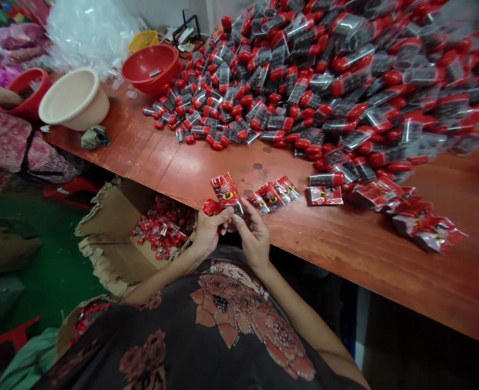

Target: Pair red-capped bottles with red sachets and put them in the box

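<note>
Dark flowered blouse (223, 330) is showing below; left grip (209, 230) and right grip (253, 233) are pinching red foil sachet (225, 189), its long axis pointing toward orange wooden counter (345, 254).

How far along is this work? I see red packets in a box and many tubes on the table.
It looks early. Done: a cardboard box under the table edge holds many red packets. In hand: the left hand and right hand hold a red packet. Left: a large heap of red-capped tubes lies on the table.
</note>
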### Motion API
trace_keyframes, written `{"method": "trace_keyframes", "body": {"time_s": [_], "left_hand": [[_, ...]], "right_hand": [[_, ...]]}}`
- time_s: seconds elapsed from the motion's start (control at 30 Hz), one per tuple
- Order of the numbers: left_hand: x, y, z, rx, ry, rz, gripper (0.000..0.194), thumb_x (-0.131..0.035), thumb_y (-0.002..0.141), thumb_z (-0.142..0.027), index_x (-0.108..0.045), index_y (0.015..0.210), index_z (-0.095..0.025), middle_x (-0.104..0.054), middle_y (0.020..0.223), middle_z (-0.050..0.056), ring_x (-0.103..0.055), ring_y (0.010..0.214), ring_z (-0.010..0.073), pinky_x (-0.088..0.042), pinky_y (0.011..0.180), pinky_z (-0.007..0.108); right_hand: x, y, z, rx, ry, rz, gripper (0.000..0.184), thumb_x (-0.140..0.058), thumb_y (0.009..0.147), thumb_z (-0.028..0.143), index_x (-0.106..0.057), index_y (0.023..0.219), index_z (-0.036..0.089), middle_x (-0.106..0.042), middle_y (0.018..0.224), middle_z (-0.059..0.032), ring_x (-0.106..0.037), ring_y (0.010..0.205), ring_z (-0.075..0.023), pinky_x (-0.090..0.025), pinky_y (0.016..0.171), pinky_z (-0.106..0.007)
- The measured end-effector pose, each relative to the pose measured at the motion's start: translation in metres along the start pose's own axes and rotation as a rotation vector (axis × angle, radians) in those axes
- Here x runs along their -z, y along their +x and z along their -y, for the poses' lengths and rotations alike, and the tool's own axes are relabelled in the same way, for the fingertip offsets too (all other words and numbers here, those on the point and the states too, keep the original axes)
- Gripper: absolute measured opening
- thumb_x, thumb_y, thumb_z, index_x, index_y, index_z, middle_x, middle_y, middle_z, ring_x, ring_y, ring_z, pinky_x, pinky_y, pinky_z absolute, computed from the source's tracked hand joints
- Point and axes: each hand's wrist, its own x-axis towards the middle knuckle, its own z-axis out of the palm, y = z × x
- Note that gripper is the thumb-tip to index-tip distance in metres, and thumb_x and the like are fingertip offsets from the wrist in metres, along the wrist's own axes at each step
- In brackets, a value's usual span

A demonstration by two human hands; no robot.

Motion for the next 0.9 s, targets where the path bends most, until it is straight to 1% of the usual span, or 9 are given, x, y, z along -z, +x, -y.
{"method": "trace_keyframes", "body": {"time_s": [0.1,0.2,0.37,0.43,0.53,0.67,0.77,0.83,0.9], "left_hand": [[0.000,-0.001,0.001,-0.002,-0.019,0.026,0.040,-0.072,0.072,-0.049,-0.052,0.060,-0.017,-0.046,0.045,-0.005,-0.038,0.037,0.0055,-0.028,0.035,0.019],[0.001,-0.002,0.000,-0.017,0.028,0.008,0.041,-0.074,0.071,-0.049,-0.052,0.059,-0.016,-0.046,0.045,-0.005,-0.036,0.037,0.0049,-0.027,0.035,0.019],[-0.001,-0.004,0.001,-0.086,0.155,-0.055,0.037,-0.076,0.068,-0.048,-0.059,0.063,-0.016,-0.047,0.047,-0.005,-0.038,0.040,0.0050,-0.028,0.036,0.019],[-0.002,-0.007,0.003,-0.102,0.209,-0.058,0.038,-0.076,0.069,-0.047,-0.057,0.059,-0.015,-0.045,0.047,-0.005,-0.038,0.040,0.0047,-0.029,0.037,0.019],[-0.002,-0.011,0.008,-0.113,0.244,-0.055,0.040,-0.075,0.070,-0.045,-0.053,0.054,-0.015,-0.044,0.046,-0.006,-0.037,0.041,0.0042,-0.029,0.038,0.019],[0.002,-0.008,0.009,-0.083,0.216,-0.021,0.038,-0.076,0.069,-0.046,-0.056,0.059,-0.016,-0.046,0.047,-0.005,-0.038,0.040,0.0047,-0.029,0.037,0.019],[0.004,0.001,0.001,-0.066,0.135,-0.024,0.042,-0.075,0.067,-0.052,-0.055,0.060,-0.016,-0.047,0.046,-0.005,-0.038,0.038,0.0053,-0.028,0.034,0.019],[0.004,0.007,-0.006,-0.093,0.103,-0.046,0.042,-0.077,0.065,-0.050,-0.054,0.060,-0.016,-0.046,0.045,-0.006,-0.037,0.037,0.0050,-0.027,0.034,0.018],[0.003,0.011,-0.011,-0.110,0.119,-0.055,0.038,-0.080,0.063,-0.044,-0.054,0.060,-0.016,-0.045,0.046,-0.007,-0.037,0.038,0.0043,-0.026,0.034,0.018]], "right_hand": [[0.002,0.001,0.000,0.017,0.037,-0.008,0.036,-0.065,0.083,0.029,-0.060,0.118,0.032,-0.069,0.094,0.0011,-0.065,0.066,-0.0124,-0.061,0.065,-0.033],[0.002,0.001,-0.002,0.018,0.101,-0.033,0.031,-0.067,0.081,0.030,-0.059,0.110,0.032,-0.067,0.086,0.0033,-0.064,0.062,-0.0113,-0.060,0.058,-0.028],[0.003,0.002,-0.004,-0.040,0.060,0.017,0.039,-0.063,0.085,0.034,-0.056,0.123,0.034,-0.068,0.100,0.0003,-0.064,0.062,-0.0119,-0.059,0.057,-0.030],[0.003,0.002,-0.004,-0.050,0.040,0.017,0.040,-0.061,0.086,0.034,-0.056,0.126,0.035,-0.068,0.098,0.0000,-0.064,0.064,-0.0132,-0.059,0.058,-0.032],[0.004,0.002,-0.005,-0.038,0.048,-0.038,0.036,-0.063,0.085,0.033,-0.059,0.121,0.033,-0.068,0.092,0.0012,-0.063,0.062,-0.0125,-0.059,0.058,-0.032],[0.004,0.002,-0.004,-0.013,0.081,-0.060,0.031,-0.066,0.083,0.032,-0.058,0.113,0.031,-0.067,0.084,0.0033,-0.062,0.057,-0.0110,-0.058,0.056,-0.029],[0.005,0.003,-0.003,-0.030,0.082,-0.053,0.031,-0.068,0.081,0.032,-0.055,0.109,0.029,-0.068,0.083,0.0037,-0.065,0.059,-0.0119,-0.058,0.054,-0.028],[0.006,0.003,-0.003,-0.048,0.079,-0.038,0.035,-0.069,0.080,0.032,-0.055,0.112,0.031,-0.067,0.087,0.0030,-0.067,0.061,-0.0123,-0.058,0.053,-0.027],[0.008,0.004,-0.003,-0.062,0.063,-0.004,0.046,-0.069,0.080,0.031,-0.052,0.123,0.034,-0.068,0.096,0.0014,-0.067,0.063,-0.0125,-0.059,0.055,-0.028]]}}
